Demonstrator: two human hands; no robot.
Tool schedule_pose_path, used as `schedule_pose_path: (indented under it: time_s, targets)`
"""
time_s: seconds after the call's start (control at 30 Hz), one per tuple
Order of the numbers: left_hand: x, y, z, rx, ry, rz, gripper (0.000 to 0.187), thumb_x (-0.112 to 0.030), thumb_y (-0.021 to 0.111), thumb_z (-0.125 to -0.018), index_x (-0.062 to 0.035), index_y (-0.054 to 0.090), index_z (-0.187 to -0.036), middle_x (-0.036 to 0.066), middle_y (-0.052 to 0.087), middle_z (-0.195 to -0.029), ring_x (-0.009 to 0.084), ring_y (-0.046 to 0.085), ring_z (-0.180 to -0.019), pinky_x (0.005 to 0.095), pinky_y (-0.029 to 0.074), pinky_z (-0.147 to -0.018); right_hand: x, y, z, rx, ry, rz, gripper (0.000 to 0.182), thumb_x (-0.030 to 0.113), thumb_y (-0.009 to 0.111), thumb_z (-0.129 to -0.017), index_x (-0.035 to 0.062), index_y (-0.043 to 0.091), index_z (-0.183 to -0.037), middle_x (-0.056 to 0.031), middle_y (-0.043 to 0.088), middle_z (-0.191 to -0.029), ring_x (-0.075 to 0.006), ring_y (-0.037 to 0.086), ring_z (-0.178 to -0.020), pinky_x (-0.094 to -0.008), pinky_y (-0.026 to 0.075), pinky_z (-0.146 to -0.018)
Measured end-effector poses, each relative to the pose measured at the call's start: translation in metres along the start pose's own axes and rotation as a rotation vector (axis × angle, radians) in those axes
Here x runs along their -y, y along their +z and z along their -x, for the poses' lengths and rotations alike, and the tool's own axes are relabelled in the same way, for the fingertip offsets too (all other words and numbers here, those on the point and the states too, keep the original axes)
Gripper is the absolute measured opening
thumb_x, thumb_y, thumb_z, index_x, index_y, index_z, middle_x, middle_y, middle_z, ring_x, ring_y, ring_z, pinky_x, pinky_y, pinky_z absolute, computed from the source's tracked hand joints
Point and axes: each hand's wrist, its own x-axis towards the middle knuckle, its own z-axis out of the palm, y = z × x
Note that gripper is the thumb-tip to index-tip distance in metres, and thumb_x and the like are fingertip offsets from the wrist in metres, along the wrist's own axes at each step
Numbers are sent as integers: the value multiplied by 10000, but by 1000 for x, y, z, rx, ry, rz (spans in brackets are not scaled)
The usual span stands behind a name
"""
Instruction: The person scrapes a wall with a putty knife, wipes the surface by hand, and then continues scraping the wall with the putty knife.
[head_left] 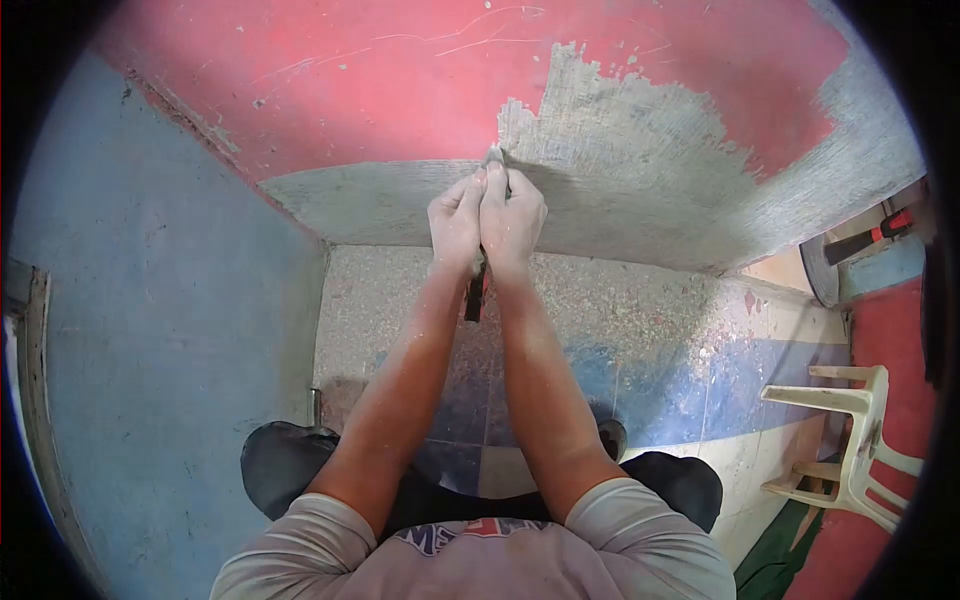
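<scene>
My left hand (457, 215) and my right hand (512, 215) are pressed together, both dusted white, with fingers closed around a scraper. The tip of its grey blade (494, 156) shows above my fingertips, against the wall where pink paint meets bare grey. A black and red handle (475, 298) shows below my hands, between the wrists; the middle of the tool is hidden. Pink paint (400, 90) covers the upper wall, and a ragged scraped patch (630, 120) lies to the right of the blade.
Paint chips litter the tiled floor (640, 300) below the wall. A blue wall (190, 300) stands at left. On the right are a cream plastic chair (855, 440), lying tilted, a tool with a red and black handle (890, 226) and dark green cloth (785, 555).
</scene>
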Motion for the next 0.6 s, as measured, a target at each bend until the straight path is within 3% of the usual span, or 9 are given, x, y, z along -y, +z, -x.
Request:
schedule_pose_path:
  time_s: [0.17,0.23,0.37,0.47,0.6]
  targets:
    - [30,-15,0,-15,-22,-74,241,-141,616,-1044,37,748,-1139,5,710,-995,72,613,-893,253,523,-788,-23,3,12,-5,39,19,372,293,609,-993,-29,681,-820,-273,665,-811,-484,640,-778,-512,486,-722]
    - [5,-3,-1,-14,50,-153,238,-135,616,-1041,41,745,-1136,10,709,-983,71,609,-875,246,514,-770,-9,1,2,-5,-8,57,377,293,606,-990,-34,669,-812,-271,660,-805,-473,643,-775,-512,483,-724]
    - [-27,14,-5,84,-21,107,242,-145,629,-1034,51,742,-1122,10,705,-963,78,606,-856,253,506,-753,32,-10,-14,42,66,-38,408,323,593,-998,-35,668,-816,-280,656,-809,-484,638,-778,-526,475,-727]
    - [14,-4,-2,-38,20,-67,251,-150,631,-1033,57,739,-1122,10,704,-962,84,609,-864,258,511,-767,-4,-3,2,12,-21,32,406,328,592,-1001,-30,684,-833,-276,661,-809,-481,642,-776,-524,480,-726]
    - [17,-9,6,-57,-64,-139,267,-160,627,-1035,66,735,-1127,13,709,-969,88,615,-883,260,518,-788,-22,0,11,61,108,21,396,323,596,-999,-29,698,-851,-276,672,-830,-476,658,-812,-512,493,-750]
